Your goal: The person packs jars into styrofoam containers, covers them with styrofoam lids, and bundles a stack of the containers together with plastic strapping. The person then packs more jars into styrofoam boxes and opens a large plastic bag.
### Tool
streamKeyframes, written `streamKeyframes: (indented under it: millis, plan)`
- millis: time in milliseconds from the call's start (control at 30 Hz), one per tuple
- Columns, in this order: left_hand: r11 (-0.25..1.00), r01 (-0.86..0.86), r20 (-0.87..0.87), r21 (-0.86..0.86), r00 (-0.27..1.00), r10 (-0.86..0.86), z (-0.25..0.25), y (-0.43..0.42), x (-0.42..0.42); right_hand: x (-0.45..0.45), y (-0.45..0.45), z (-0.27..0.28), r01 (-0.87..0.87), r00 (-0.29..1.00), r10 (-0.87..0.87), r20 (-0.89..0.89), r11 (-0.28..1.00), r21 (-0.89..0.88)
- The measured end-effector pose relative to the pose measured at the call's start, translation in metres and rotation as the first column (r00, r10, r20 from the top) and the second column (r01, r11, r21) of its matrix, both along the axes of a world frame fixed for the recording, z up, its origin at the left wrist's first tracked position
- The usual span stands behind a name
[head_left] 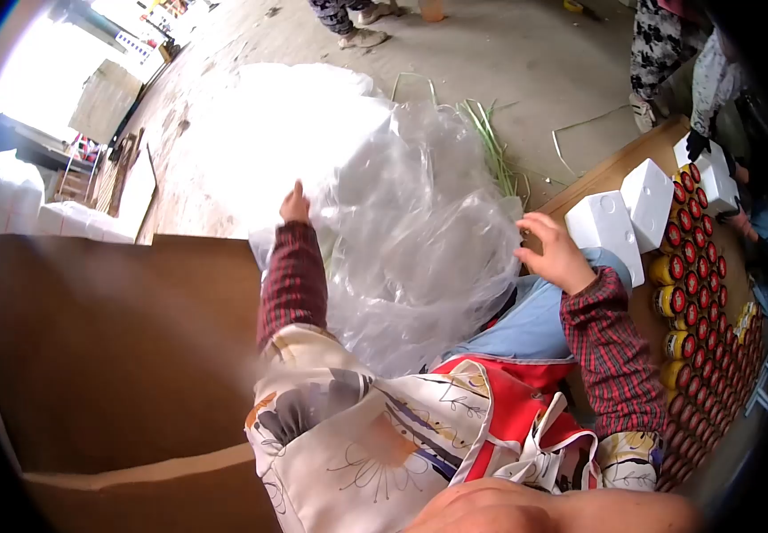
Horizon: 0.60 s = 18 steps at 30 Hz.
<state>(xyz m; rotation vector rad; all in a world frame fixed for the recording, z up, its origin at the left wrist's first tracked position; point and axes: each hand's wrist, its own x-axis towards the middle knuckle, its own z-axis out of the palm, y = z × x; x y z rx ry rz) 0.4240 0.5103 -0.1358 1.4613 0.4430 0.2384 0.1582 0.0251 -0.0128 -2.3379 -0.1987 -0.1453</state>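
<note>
A large heap of clear plastic film [411,213] lies in front of me, its far left part washed out by glare. My left hand [295,206] is over the left side of the film. One digit points up and the others look curled; what they hold, if anything, is hidden. At the right edge of the heap is my right hand [558,256], thumb and fingers apart and curved, with nothing visible between them. Its fingertips are close to the film; contact is unclear.
A big cardboard box [117,346] stands at my left. On the right, white foam boxes [602,226] sit by rows of red-lidded jars [691,284], where another person's gloved hand [697,145] touches foam. Green straps [489,147] lie on the floor. Another person's legs [348,22] show ahead.
</note>
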Motion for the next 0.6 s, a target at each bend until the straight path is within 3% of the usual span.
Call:
streamKeyframes:
  millis: [33,67,100,167,233,300,400,433,467,500,567,600]
  plan:
    - [0.997,-0.003,-0.063,-0.077,0.998,-0.002,-0.019,0.008,-0.012,-0.002,0.000,0.002,-0.005,1.000,0.005,-0.028,1.000,0.014]
    - [0.972,-0.134,-0.018,0.193,0.990,0.141,-0.042,0.005,-0.013,-0.002,-0.001,0.000,-0.008,0.999,0.008,-0.035,1.000,0.001]
    - [0.940,-0.140,0.052,0.312,0.990,0.131,-0.066,0.012,-0.012,-0.001,-0.002,0.002,-0.009,0.999,0.009,-0.038,1.000,-0.002]
    - [0.991,-0.129,-0.071,0.026,0.989,0.131,-0.096,0.032,-0.012,-0.001,0.001,0.008,-0.002,0.997,0.004,-0.076,1.000,0.023]
    - [0.888,-0.404,-0.151,-0.220,0.913,0.378,-0.105,0.018,-0.005,0.000,0.003,0.007,-0.009,0.999,0.010,-0.042,1.000,0.023]
    - [0.855,-0.293,-0.058,-0.428,0.953,0.298,-0.118,0.012,0.008,0.001,0.004,0.010,-0.046,0.993,0.046,-0.111,0.999,0.002]
    - [0.679,-0.058,-0.139,-0.732,0.988,-0.064,-0.089,-0.063,0.018,0.002,0.006,0.008,-0.072,0.993,0.070,-0.098,0.997,-0.019]
    - [0.615,0.264,0.103,-0.743,0.953,-0.285,-0.061,-0.097,0.011,0.002,0.005,0.005,-0.068,0.994,0.066,-0.084,0.997,-0.019]
    - [0.483,0.560,0.335,-0.673,0.813,-0.476,-0.026,-0.127,0.005,0.002,0.005,0.003,-0.068,0.996,0.066,-0.062,0.998,-0.018]
    - [0.492,0.659,0.309,-0.569,0.726,-0.615,-0.018,-0.134,0.010,0.001,0.005,0.003,-0.073,0.995,0.071,-0.071,0.997,-0.019]
    - [0.657,0.587,0.284,-0.472,0.807,-0.518,-0.038,-0.121,0.002,0.001,0.002,0.006,-0.037,0.995,0.032,-0.091,0.998,-0.050]
    - [0.680,0.438,0.228,-0.588,0.896,-0.381,-0.067,-0.098,0.015,0.001,0.000,0.001,-0.035,0.996,0.034,-0.077,0.999,-0.020]
